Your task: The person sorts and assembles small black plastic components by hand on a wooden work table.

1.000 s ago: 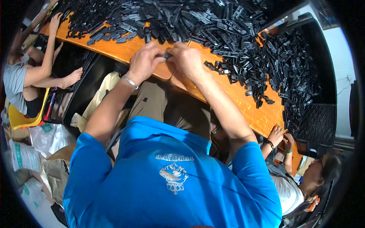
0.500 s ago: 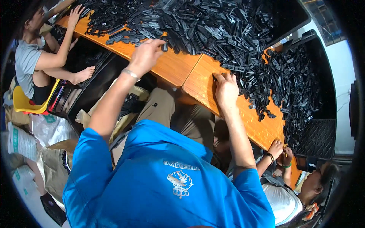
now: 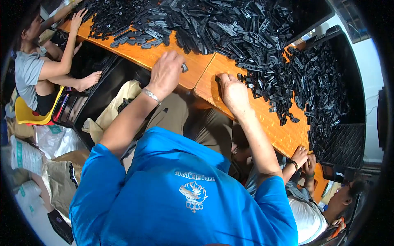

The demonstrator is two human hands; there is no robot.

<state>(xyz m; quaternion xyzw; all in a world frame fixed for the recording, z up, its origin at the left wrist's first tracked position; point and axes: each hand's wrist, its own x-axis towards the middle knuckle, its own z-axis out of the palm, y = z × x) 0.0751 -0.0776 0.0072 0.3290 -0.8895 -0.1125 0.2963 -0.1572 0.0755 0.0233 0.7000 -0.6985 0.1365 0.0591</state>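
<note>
Just above the table's near edge, my left hand (image 3: 166,74) is closed, with a small black plastic piece (image 3: 184,67) showing at its fingertips. My right hand (image 3: 235,95) rests on the orange wooden table (image 3: 209,87), fingers bent and pressed together; whatever they may hold is hidden. Close to its fingertips lie a few small black parts (image 3: 249,85) at the edge of a pile. Beyond both hands spreads a big heap of long black plastic parts (image 3: 230,28), with smaller black pieces (image 3: 111,18) at the far left.
A black bin (image 3: 340,147) with more black parts stands at the right. One person (image 3: 33,74) sits at the left with a hand at the heap; another person's hands (image 3: 303,158) work at the table's right end. Paper sacks (image 3: 61,180) stand at lower left.
My left hand has drawn back from the heap toward the table's near edge with the small black plastic piece. My right hand has shifted left a little, its fingers more bent.
</note>
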